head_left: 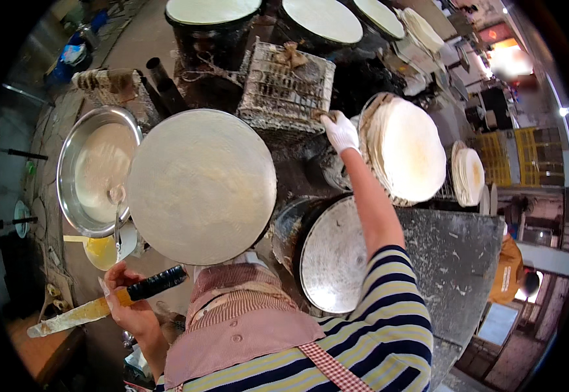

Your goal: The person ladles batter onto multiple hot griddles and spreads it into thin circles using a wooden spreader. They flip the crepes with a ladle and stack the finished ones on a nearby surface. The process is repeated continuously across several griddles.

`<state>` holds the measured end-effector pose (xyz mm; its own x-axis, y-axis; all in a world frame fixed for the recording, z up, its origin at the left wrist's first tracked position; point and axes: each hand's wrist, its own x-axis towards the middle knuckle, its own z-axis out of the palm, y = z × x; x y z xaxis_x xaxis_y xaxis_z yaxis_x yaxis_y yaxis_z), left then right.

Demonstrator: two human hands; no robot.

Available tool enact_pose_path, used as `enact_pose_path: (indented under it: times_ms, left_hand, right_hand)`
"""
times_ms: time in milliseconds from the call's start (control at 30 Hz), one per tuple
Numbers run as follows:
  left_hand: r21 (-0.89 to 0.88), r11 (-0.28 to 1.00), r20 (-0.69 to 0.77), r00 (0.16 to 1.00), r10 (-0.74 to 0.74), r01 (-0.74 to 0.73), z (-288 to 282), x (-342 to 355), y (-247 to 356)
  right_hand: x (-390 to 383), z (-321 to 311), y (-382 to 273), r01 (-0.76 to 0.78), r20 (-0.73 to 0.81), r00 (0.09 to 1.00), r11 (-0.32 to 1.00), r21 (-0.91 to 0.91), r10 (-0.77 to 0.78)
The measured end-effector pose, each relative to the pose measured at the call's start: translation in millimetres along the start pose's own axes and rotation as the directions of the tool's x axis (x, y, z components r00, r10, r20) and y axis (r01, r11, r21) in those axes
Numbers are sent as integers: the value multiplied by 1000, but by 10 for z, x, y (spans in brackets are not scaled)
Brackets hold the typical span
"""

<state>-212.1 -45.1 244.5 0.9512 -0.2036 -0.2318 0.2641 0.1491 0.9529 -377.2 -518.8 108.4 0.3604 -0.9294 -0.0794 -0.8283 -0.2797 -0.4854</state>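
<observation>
My left hand grips a long flat spreader with a batter-smeared blade and black-wrapped handle, low at the left. My right hand, in a white glove, reaches forward, its fingers closed on something small and brown at the corner of a crusted wire rack; I cannot make out what. Before me is a round griddle coated with a pale thin layer. Left of it, a steel bowl of batter has a ladle in it. Right of my right hand lies a stack of round flatbreads.
An empty pale round pan is under my right forearm, beside a flour-specked metal board. Covered griddles line the back. A second stack stands right. A person in an orange-brown top is at the far right.
</observation>
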Motion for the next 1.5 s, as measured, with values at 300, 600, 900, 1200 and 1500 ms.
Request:
enact_pose_path:
  times_ms: [300, 600, 900, 1200, 1500]
  left_hand:
    - [17, 1000, -66, 998, 4, -3, -45, -211, 35]
    - [-6, 987, 65, 985, -161, 161, 180, 34, -380]
    - [446, 895, -139, 989, 55, 13, -545, 1116, -938]
    - [-391, 205, 376, 359, -854, 897, -1258, 2306, -2125]
    - [843, 496, -6, 925, -379, 209, -1332, 2462, -1628]
  right_hand:
    - [549, 661, -329, -11, 39, 999, 999, -42, 12]
    - [-2039, 29, -1974, 405, 442, 270, 518, 754, -855]
    - [-2834, 526, -2219, -421, 836, 426, 743, 521, -345]
    - [-3188, 1159, -2625, -338, 723, 638, 747, 572, -265]
    - [-3330, 1453, -2829, -528, 726, 687, 698, 483, 18]
